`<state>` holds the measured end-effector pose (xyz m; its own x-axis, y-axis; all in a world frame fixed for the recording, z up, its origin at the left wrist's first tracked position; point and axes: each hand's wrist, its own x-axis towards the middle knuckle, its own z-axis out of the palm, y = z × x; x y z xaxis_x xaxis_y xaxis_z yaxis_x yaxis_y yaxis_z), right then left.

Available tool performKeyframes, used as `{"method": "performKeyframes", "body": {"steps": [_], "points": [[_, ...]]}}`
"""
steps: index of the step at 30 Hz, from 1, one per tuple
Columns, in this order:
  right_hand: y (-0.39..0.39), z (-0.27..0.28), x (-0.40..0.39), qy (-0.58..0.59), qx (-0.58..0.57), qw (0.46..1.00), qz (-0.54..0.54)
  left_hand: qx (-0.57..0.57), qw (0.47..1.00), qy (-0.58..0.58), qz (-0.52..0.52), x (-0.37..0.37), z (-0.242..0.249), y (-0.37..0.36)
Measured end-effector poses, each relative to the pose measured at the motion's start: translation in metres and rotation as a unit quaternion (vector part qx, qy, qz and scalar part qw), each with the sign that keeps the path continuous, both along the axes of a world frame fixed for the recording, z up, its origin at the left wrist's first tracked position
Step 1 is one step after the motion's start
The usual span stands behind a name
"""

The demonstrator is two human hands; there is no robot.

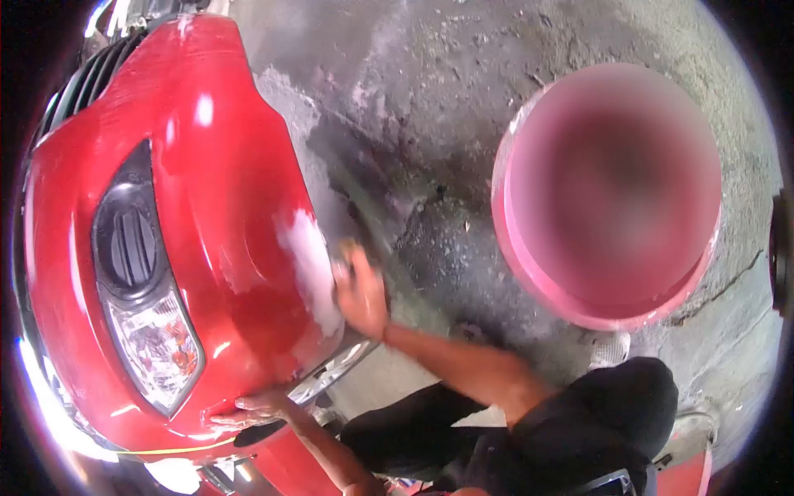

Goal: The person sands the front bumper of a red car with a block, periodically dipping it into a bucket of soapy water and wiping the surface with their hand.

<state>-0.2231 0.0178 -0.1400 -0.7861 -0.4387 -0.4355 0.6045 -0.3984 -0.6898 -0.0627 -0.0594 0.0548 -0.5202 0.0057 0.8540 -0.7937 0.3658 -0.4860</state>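
A glossy red car bumper fills the left side of the view, with a pale, whitish patch along its right edge. My right hand is at this patch, fingers curled and smeared by motion. Something small and yellowish shows at its fingertips, too blurred to name. Lower down, my left hand rests on the red bodywork below the headlight, fingers stretched out flat and holding nothing I can see.
A large pink tub stands on the rough grey concrete floor at right; its inside is blurred. A black fog-lamp surround sits above the headlight. My dark-clothed legs are at the bottom, near a small white perforated object.
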Motion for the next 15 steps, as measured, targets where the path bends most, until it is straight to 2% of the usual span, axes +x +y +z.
{"method": "performKeyframes", "body": {"steps": [1, 3, 4, 5, 7, 8, 9, 12, 13, 15], "points": [[-0.010, -0.004, -0.035, 0.082, 0.033, 0.995, -0.038, -0.006, 1.000, -0.005, 0.001, 0.003, 0.002, -0.002], [-0.014, -0.004, -0.073, 0.044, -0.015, 0.998, 0.038, -0.025, 1.000, -0.007, -0.005, 0.004, 0.004, -0.007], [-0.013, -0.007, -0.052, 0.089, 0.019, 0.995, -0.031, -0.011, 1.000, 0.010, 0.001, 0.000, 0.003, -0.003], [-0.006, -0.004, -0.024, 0.066, 0.022, 0.997, -0.023, -0.012, 1.000, 0.021, 0.000, -0.007, -0.002, 0.002], [0.001, 0.001, 0.030, 0.058, 0.001, 0.995, -0.085, -0.007, 1.000, 0.014, -0.010, -0.020, -0.003, 0.012], [-0.004, -0.004, 0.040, 0.045, 0.016, 0.997, -0.053, -0.008, 1.000, 0.017, -0.013, -0.022, -0.006, 0.010], [0.000, 0.003, 0.011, 0.043, 0.017, 0.997, -0.053, 0.001, 1.000, 0.019, -0.014, -0.019, -0.006, 0.010], [-0.012, 0.001, -0.083, 0.049, 0.011, 0.997, 0.053, 0.014, 1.000, 0.020, -0.006, -0.006, -0.003, 0.002], [-0.013, 0.001, -0.063, 0.047, 0.011, 0.997, 0.057, 0.013, 1.000, 0.023, 0.004, -0.001, 0.000, 0.000], [-0.009, -0.004, -0.012, 0.119, 0.048, 0.981, -0.145, 0.004, 1.000, 0.029, 0.000, -0.001, -0.002, -0.002]]}}
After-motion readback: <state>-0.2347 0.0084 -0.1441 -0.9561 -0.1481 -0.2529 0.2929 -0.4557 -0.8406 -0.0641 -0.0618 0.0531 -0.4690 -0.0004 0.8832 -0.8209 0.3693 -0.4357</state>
